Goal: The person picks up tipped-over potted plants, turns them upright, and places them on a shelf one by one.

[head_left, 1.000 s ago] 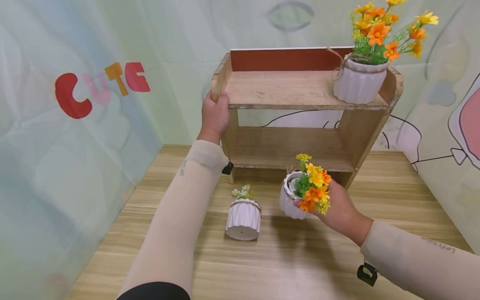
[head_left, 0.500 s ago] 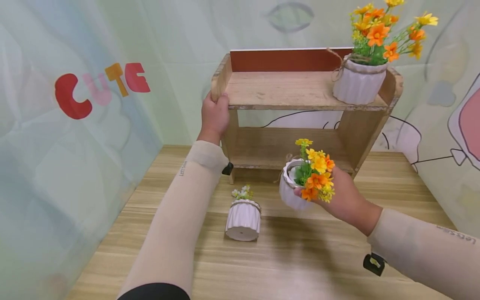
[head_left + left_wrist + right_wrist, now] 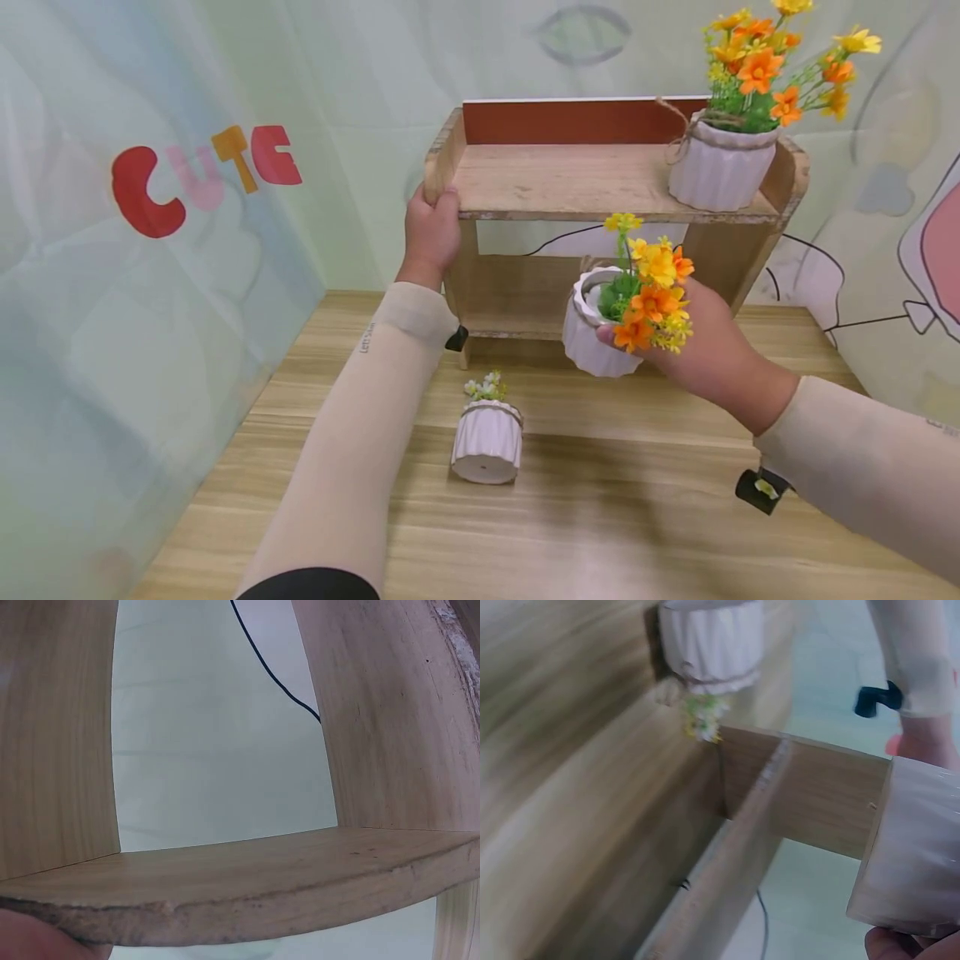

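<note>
Right hand (image 3: 708, 346) grasps the white flower pot (image 3: 592, 337) from its right; left hand (image 3: 431, 233) grips the wooden shelf (image 3: 570, 179).

Bright even light, soft shadows on table (image 3: 600, 500); right wrist view motion-blurred.

The right hand (image 3: 712, 350) has lifted the flower pot (image 3: 592, 333) up before the shelf (image 3: 570, 179).
</note>
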The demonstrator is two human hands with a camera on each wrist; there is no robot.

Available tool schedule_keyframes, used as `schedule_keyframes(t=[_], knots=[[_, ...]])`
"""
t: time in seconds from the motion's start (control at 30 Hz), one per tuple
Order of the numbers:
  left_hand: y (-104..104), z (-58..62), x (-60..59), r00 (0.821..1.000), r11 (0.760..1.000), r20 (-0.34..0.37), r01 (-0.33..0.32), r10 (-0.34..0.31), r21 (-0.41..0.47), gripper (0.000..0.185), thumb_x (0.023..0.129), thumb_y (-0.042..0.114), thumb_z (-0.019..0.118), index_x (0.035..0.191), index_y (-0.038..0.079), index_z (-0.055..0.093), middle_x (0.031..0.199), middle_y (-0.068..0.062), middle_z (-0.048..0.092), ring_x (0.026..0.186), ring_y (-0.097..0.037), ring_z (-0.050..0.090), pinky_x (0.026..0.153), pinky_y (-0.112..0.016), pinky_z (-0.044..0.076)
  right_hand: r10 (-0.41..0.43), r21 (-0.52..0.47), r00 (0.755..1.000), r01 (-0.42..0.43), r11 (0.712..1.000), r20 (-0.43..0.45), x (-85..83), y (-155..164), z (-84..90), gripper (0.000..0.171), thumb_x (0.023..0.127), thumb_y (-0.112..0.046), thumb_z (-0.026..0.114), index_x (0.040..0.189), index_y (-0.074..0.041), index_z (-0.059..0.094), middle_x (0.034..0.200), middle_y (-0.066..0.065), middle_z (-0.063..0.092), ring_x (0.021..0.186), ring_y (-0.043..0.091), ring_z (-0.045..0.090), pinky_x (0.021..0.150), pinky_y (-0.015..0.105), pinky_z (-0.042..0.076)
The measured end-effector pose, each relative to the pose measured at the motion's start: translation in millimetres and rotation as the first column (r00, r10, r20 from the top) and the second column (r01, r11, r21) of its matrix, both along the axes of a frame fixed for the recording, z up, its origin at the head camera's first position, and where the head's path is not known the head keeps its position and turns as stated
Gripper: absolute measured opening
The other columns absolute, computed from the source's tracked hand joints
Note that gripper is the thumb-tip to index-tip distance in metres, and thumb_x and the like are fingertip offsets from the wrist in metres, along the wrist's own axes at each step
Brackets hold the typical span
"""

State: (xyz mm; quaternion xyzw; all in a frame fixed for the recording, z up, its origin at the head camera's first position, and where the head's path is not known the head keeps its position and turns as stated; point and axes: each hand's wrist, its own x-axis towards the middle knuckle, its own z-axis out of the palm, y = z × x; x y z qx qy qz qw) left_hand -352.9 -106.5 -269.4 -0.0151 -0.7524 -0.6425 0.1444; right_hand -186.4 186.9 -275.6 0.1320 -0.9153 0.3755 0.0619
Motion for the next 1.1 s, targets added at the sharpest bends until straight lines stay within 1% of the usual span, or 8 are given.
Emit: schedule_keyframes(t=[0.2,0.4,0.5,0.67,0.77,0.9,1.0,1.1], knots=[[0.2,-1.5,-1.0,1.000,1.000,-0.011,-0.002,0.002,-0.011,0.058,0.106,0.036,0.044,0.158,0.010,0.042,0.151,-0.009,0.054,0.130,-0.017,0.051,0.118,-0.034,0.038,-0.060,0.010,0.998,0.060,0.998,0.023,-2.5,2.3,21.4,0.086,0.087,-0.052,0.083,0.154,-0.013,0.045,0.142,0.011,0.059,0.127,0.033,0.054,0.106,0.058,0.045],[0.7,-2.0,-0.7,1.000,1.000,-0.022,0.002,-0.002,-0.009,0.058,0.106,0.035,0.044,0.158,0.009,0.042,0.151,-0.010,0.054,0.131,-0.016,0.052,0.118,-0.034,0.038,-0.086,0.047,0.996,0.085,0.995,0.006,-7.4,3.5,41.6,0.088,0.087,-0.054,0.083,0.154,-0.011,0.046,0.144,0.015,0.058,0.132,0.036,0.052,0.106,0.061,0.044],[0.7,-1.6,-1.2,1.000,1.000,-0.021,0.004,-0.004,-0.008,0.058,0.107,0.035,0.044,0.158,0.009,0.042,0.151,-0.010,0.055,0.131,-0.015,0.052,0.118,-0.033,0.038,-0.093,0.060,0.996,0.093,0.994,-0.008,-9.5,2.6,53.7,0.088,0.086,-0.055,0.082,0.154,-0.013,0.046,0.147,0.013,0.056,0.134,0.034,0.050,0.105,0.059,0.045],[0.1,-0.2,-2.0,1.000,1.000,-0.013,-0.001,0.001,-0.003,0.058,0.107,0.035,0.045,0.158,0.009,0.041,0.151,-0.010,0.055,0.131,-0.015,0.052,0.118,-0.033,0.038,-0.113,0.048,0.992,0.116,0.992,-0.055,-12.6,-1.9,71.4,0.080,0.086,-0.058,0.082,0.146,-0.014,0.055,0.138,0.012,0.062,0.124,0.031,0.055,0.094,0.050,0.046],[0.0,0.1,-2.3,1.000,1.000,-0.013,0.000,0.000,0.006,0.058,0.107,0.034,0.045,0.158,0.009,0.042,0.152,-0.010,0.055,0.131,-0.015,0.052,0.118,-0.032,0.038,-0.126,0.040,0.990,0.129,0.991,-0.057,-16.1,-3.2,79.3,0.077,0.086,-0.060,0.081,0.143,-0.014,0.058,0.135,0.012,0.064,0.121,0.031,0.056,0.092,0.049,0.045],[-0.4,0.0,-2.7,1.000,1.000,-0.015,-0.001,0.001,0.007,0.058,0.106,0.034,0.046,0.157,0.008,0.043,0.151,-0.010,0.055,0.130,-0.015,0.052,0.117,-0.032,0.039,-0.143,0.048,0.988,0.146,0.988,-0.055,-21.6,-2.8,90.6,0.082,0.086,-0.060,0.080,0.149,-0.014,0.054,0.143,0.013,0.061,0.126,0.033,0.055,0.098,0.054,0.045],[-0.4,0.0,-2.3,1.000,1.000,-0.010,-0.003,0.003,0.001,0.058,0.106,0.035,0.046,0.158,0.009,0.043,0.151,-0.010,0.055,0.130,-0.015,0.052,0.117,-0.033,0.039,-0.180,0.066,0.982,0.184,0.981,-0.055,-25.9,-1.7,99.0,0.086,0.086,-0.062,0.079,0.151,-0.013,0.053,0.144,0.015,0.061,0.126,0.034,0.055,0.095,0.050,0.046],[-0.2,-0.2,-2.4,1.000,1.000,-0.008,-0.001,0.001,-0.001,0.058,0.106,0.035,0.045,0.158,0.009,0.043,0.151,-0.010,0.055,0.131,-0.016,0.052,0.118,-0.034,0.038,-0.236,0.050,0.971,0.237,0.970,-0.021,-29.6,-0.3,105.8,0.094,0.084,-0.066,0.079,0.155,-0.012,0.050,0.148,0.017,0.058,0.129,0.034,0.051,0.094,0.046,0.044]])
